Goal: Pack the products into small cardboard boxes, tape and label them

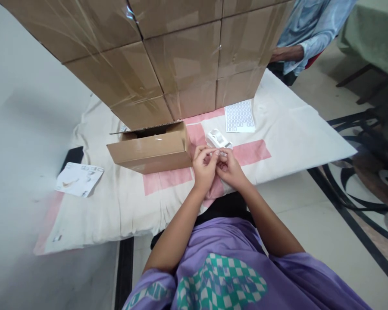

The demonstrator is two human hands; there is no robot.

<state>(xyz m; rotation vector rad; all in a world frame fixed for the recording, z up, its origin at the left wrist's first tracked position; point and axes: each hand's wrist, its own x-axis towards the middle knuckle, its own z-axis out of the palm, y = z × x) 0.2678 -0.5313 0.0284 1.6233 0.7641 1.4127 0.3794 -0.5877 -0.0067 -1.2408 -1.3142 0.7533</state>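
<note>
My left hand point(204, 168) and my right hand point(229, 170) meet over the near side of the table, fingertips pinched together. Whatever lies between them is too small to make out. Just beyond the fingers sits a white tape dispenser point(217, 138), its near part hidden by my hands. Close on the left of my left hand stands a small cardboard box point(148, 153), its top flap partly raised and a dark gap showing inside. A sheet of blue-printed labels point(239, 117) lies flat past the dispenser, to the right.
Stacked, taped cardboard boxes point(184, 56) rise at the back of the cloth-covered table point(297, 129). A printed paper point(79, 178) and a dark flat object point(73, 156) lie at left by the wall. Another person's arm point(287, 53) shows behind the stack at right.
</note>
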